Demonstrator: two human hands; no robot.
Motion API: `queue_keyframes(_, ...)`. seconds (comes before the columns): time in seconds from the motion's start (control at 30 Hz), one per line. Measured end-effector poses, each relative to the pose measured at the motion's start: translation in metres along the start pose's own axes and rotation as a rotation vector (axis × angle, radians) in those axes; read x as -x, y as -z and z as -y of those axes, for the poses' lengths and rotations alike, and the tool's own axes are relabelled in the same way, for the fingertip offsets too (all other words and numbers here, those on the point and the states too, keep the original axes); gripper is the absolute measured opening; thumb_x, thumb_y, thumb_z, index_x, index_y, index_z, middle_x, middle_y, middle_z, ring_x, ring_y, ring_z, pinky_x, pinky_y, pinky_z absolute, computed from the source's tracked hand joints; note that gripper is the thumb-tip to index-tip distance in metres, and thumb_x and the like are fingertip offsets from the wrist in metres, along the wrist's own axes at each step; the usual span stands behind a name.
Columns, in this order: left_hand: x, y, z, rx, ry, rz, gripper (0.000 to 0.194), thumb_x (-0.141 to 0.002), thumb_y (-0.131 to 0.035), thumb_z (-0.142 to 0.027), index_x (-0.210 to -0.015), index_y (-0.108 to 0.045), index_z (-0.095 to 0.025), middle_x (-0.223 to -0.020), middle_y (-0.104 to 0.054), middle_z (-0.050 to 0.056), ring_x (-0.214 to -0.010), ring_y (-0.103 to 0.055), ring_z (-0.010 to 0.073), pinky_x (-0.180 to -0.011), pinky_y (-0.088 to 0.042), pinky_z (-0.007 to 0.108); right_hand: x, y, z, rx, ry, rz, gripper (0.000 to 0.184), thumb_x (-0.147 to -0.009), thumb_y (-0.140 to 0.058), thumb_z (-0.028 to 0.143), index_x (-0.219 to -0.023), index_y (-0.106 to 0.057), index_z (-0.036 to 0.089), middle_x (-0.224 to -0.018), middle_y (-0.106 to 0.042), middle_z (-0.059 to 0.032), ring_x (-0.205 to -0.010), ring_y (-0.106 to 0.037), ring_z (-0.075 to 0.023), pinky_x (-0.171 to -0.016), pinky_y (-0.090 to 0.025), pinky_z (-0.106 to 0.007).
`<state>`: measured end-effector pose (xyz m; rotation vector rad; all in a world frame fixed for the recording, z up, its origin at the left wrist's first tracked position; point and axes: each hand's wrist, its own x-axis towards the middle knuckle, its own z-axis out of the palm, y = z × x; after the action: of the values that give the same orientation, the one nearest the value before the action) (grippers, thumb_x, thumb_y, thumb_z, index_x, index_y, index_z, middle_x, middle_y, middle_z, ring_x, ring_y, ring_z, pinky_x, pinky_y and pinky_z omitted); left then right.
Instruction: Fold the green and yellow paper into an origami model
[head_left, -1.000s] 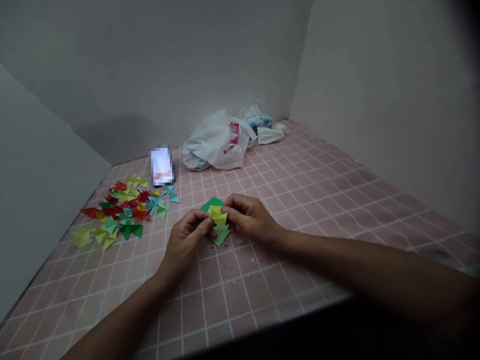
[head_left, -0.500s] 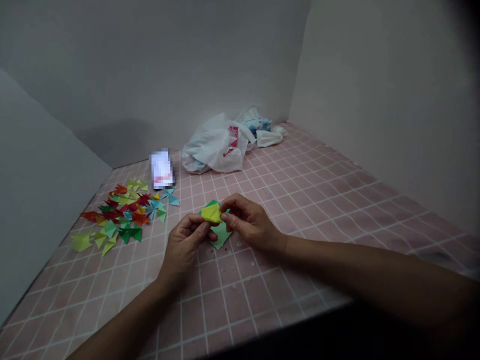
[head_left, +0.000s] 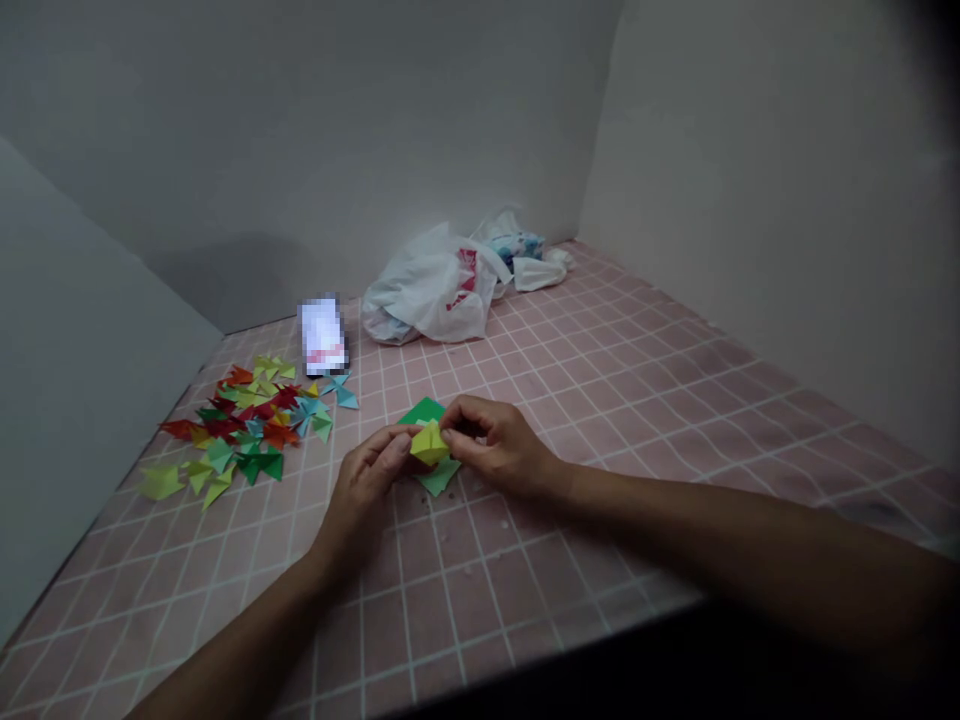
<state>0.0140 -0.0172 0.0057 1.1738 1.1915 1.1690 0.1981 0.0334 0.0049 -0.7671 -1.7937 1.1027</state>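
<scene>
A small folded yellow paper (head_left: 428, 443) is pinched between both hands, just above the table. My left hand (head_left: 373, 468) grips its left end between thumb and fingers. My right hand (head_left: 495, 440) pinches the right end with thumb and forefinger. Under the yellow paper lie a dark green paper sheet (head_left: 423, 410), its corner showing at the back, and a light green paper sheet (head_left: 439, 478), its corner showing toward me. The rest of these sheets is hidden by the hands and the yellow paper.
To the left spreads a pile of folded paper pieces (head_left: 259, 405) in red, orange, yellow, green and blue. A phone with a lit, blurred screen (head_left: 322, 336) stands behind it. White plastic bags (head_left: 431, 285) lie at the back wall. Pink checked cloth (head_left: 637, 390) covers the table.
The yellow paper has turned and sits slightly lower, with a fold facing me now. More of the dark green sheet shows behind it. Both hands keep their hold.
</scene>
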Motion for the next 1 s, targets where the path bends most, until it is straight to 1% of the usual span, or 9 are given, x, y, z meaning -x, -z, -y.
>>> queue_keyframes(0.13, 0.0000, 0.0025, -0.0059, -0.122, -0.006, -0.045, 0.021, -0.083, -0.075, -0.039, -0.086, -0.077, -0.018, -0.083, -0.072, 0.003, -0.077, -0.064, 0.0164, -0.072, -0.051, 0.025, 0.0009, 0.0001, -0.0014, 0.011, 0.030, 0.039, 0.009, -0.083, -0.055, 0.017, -0.074, -0.058, 0.017, -0.072, -0.057, 0.0011, -0.065, -0.051, -0.0105, -0.062, -0.039, -0.025)
queue_keyframes(0.23, 0.0009, 0.0019, -0.0076, -0.131, -0.018, -0.045, 0.016, -0.081, -0.076, -0.035, -0.080, -0.077, -0.019, -0.081, -0.073, 0.002, -0.075, -0.064, 0.0158, -0.071, -0.052, 0.025, 0.0017, 0.0002, -0.0012, 0.018, 0.021, 0.060, 0.010, -0.082, -0.056, 0.016, -0.072, -0.057, 0.017, -0.072, -0.057, 0.0009, -0.066, -0.051, -0.0107, -0.062, -0.039, -0.025)
queue_keyframes(0.33, 0.0016, 0.0002, -0.0083, -0.125, -0.006, -0.049, 0.012, -0.080, -0.076, -0.031, -0.080, -0.077, -0.020, -0.080, -0.073, 0.003, -0.073, -0.065, 0.0152, -0.068, -0.053, 0.025, 0.0021, 0.0001, 0.0000, 0.028, 0.000, 0.069, 0.011, -0.081, -0.056, 0.015, -0.071, -0.057, 0.017, -0.072, -0.058, 0.0003, -0.067, -0.051, -0.0113, -0.062, -0.038, -0.025)
queue_keyframes(0.57, 0.0021, -0.0023, -0.0105, -0.090, 0.041, -0.048, 0.013, -0.079, -0.077, -0.031, -0.080, -0.076, -0.018, -0.076, -0.072, 0.003, -0.069, -0.065, 0.0142, -0.065, -0.053, 0.024, 0.0024, -0.0014, -0.0031, -0.009, -0.008, 0.106, 0.013, -0.082, -0.057, 0.015, -0.070, -0.056, 0.017, -0.072, -0.057, 0.0009, -0.066, -0.051, -0.0111, -0.062, -0.038, -0.026)
queue_keyframes(0.8, 0.0040, -0.0044, -0.0104, -0.091, 0.062, -0.053, 0.014, -0.078, -0.078, -0.030, -0.077, -0.074, -0.018, -0.075, -0.070, 0.002, -0.068, -0.064, 0.0128, -0.064, -0.052, 0.023, 0.0043, -0.0034, -0.0036, -0.083, -0.084, 0.113, 0.012, -0.082, -0.059, 0.017, -0.070, -0.057, 0.016, -0.072, -0.058, 0.0005, -0.067, -0.051, -0.0110, -0.061, -0.038, -0.025)
queue_keyframes(1.0, 0.0043, -0.0066, -0.0116, -0.106, 0.067, -0.069, 0.013, -0.076, -0.077, -0.030, -0.074, -0.072, -0.018, -0.072, -0.069, 0.002, -0.064, -0.061, 0.0126, -0.059, -0.050, 0.022, 0.0048, -0.0040, -0.0029, -0.111, -0.129, 0.120, 0.011, -0.081, -0.060, 0.016, -0.070, -0.058, 0.017, -0.072, -0.058, 0.0006, -0.067, -0.051, -0.0110, -0.061, -0.039, -0.025)
